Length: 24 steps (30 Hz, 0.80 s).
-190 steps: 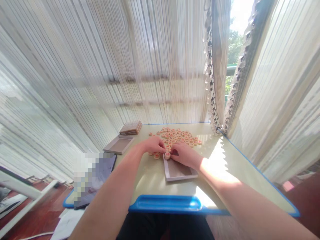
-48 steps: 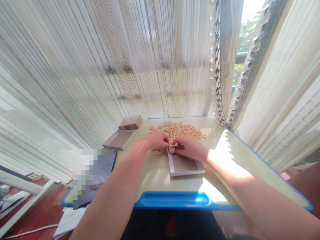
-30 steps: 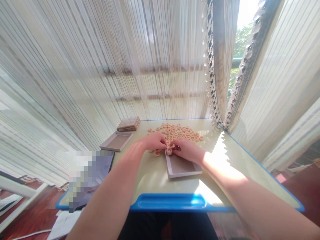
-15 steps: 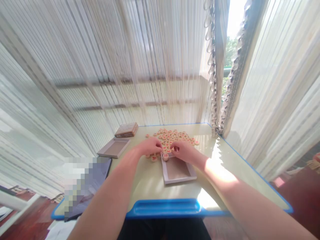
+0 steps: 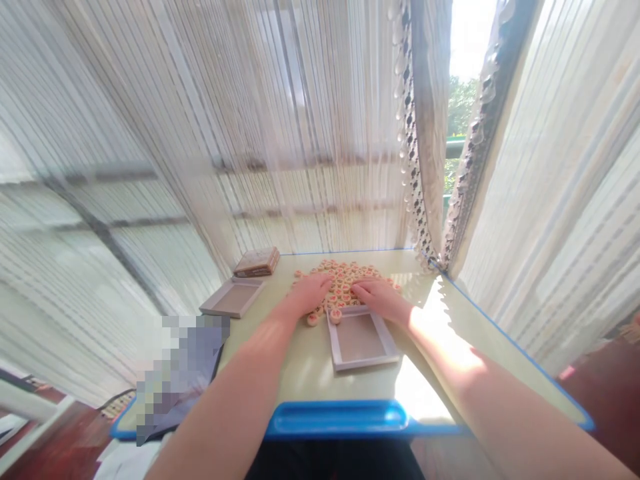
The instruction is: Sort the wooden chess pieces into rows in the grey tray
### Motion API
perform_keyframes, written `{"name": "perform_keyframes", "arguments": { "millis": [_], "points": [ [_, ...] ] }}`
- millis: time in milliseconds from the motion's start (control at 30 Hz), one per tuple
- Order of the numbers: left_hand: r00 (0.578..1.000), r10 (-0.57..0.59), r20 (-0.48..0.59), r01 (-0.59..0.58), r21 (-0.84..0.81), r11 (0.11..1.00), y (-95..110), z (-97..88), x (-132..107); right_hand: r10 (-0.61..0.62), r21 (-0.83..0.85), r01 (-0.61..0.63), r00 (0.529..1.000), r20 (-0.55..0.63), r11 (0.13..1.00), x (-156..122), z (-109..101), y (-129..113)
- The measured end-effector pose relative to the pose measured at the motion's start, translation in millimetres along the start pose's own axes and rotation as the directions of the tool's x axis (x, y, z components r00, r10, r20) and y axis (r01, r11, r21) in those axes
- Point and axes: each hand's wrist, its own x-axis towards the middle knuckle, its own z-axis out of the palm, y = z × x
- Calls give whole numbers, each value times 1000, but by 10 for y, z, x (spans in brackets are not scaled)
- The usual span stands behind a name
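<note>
Several round Chinese chess pieces (image 5: 345,272) with red characters lie heaped at the middle of the table, just beyond a shallow open box (image 5: 363,339). One larger piece (image 5: 335,316) sits in the box's far left corner. My left hand (image 5: 311,293) rests over the left side of the heap, fingers stretched forward. On the opposite side, my right hand (image 5: 383,298) lies across the pieces near the box's far right corner, fingers extended. Neither hand grips a piece that I can see; those under the palms are hidden.
Another shallow tray (image 5: 234,298) lies at the left, with a brown box-like stack (image 5: 257,262) behind it. A dark-edged flat device (image 5: 203,353), partly pixelated, is at the table's left edge. The blue table rim (image 5: 345,417) runs in front; string curtains (image 5: 320,133) hang behind.
My fingers were curled and pinched near the box's far edge; they are now stretched out over the heap. Both hands have spread apart slightly. The larger piece stays in the box corner.
</note>
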Motion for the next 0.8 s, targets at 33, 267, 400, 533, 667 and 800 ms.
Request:
{"name": "perform_keyframes", "arguments": {
  "millis": [33,267,400,533,667,800],
  "points": [
    [1000,-3,16,3,8,1000,8,3,-2,6,8,-7,1000,25,1000,3,-4,7],
    [997,-39,-61,40,15,999,32,47,17,46,16,-46,998,37,999,-11,-24,21],
    [979,-186,-81,189,23,982,-25,62,31,38,23,-37,998,-50,999,3,-21,21],
    [956,-286,-66,287,6,958,-83,47,13,103,-13,-108,974,-202,994,26,-33,96],
    [953,-283,-108,282,-25,959,-92,38,4,206,-131,-233,960,-191,964,15,1,220],
    [964,-238,-118,233,-50,971,-79,27,7,231,-175,-247,967,-107,953,7,53,278]
  ]
}}
